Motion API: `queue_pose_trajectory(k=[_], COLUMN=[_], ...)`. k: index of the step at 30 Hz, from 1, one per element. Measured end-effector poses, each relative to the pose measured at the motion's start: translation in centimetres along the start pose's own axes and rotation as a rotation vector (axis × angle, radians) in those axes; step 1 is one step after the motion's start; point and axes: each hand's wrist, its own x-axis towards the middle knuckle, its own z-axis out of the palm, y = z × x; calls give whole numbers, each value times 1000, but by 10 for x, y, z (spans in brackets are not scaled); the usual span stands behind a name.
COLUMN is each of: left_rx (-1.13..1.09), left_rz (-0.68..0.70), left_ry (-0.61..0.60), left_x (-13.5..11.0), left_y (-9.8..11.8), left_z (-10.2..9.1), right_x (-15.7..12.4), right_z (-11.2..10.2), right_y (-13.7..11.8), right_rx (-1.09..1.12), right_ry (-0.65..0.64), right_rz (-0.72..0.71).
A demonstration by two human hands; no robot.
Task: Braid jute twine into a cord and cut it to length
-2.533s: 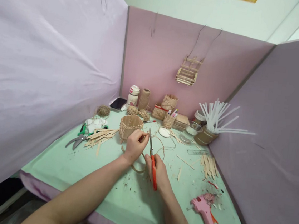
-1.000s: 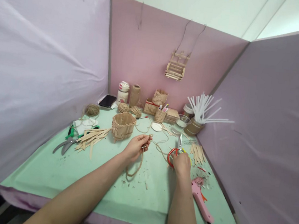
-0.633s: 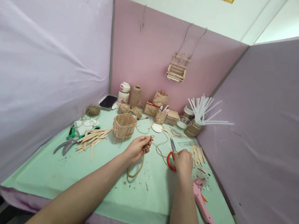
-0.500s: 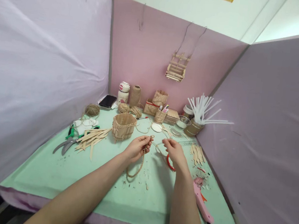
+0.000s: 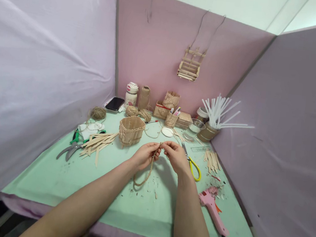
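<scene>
My left hand (image 5: 146, 155) is closed on a braided jute cord (image 5: 149, 174), whose loop hangs below the fingers above the table. Close against it, my right hand (image 5: 174, 155) pinches the cord's upper end, and the fingertips of both hands nearly meet. The exact strands between them are too small to make out. Behind my left hand stands a small wooden-slat basket (image 5: 131, 131) with a braided rim. Scissors with yellow handles (image 5: 196, 171) lie just right of my right hand, partly behind it.
Left are pruning shears (image 5: 71, 150) and flat wooden sticks (image 5: 97, 146). A pink glue gun (image 5: 214, 212) lies front right, near more sticks (image 5: 212, 161). Twine balls (image 5: 132, 111), a clear cup (image 5: 195, 129) and a holder of white glue sticks (image 5: 209, 134) line the back.
My right hand has moved left to meet my left hand at the cord's end. More of the scissors and glue gun shows now. The view has tilted slightly down.
</scene>
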Motion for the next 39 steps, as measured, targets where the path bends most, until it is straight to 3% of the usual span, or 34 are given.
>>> queue_pose_trajectory(k=[8, 17, 25, 32, 39], left_rx=[28, 160, 352, 371, 499], left_rz=[-34, 69, 146, 145, 105], left_ry=[14, -12, -66, -37, 75], left_x=[1, 3, 4, 1, 0], left_y=[-2, -7, -9, -8, -4], left_z=[0, -4, -1, 0, -1], right_x=[-4, -6, -7, -5, -9], right_z=[2, -1, 4, 0, 3], right_y=[4, 4, 6, 5, 3], right_rx=[-272, -272, -535, -397, -464], right_ry=[269, 234, 485, 346, 284], right_rz=[-281, -305, -408, -322, -346])
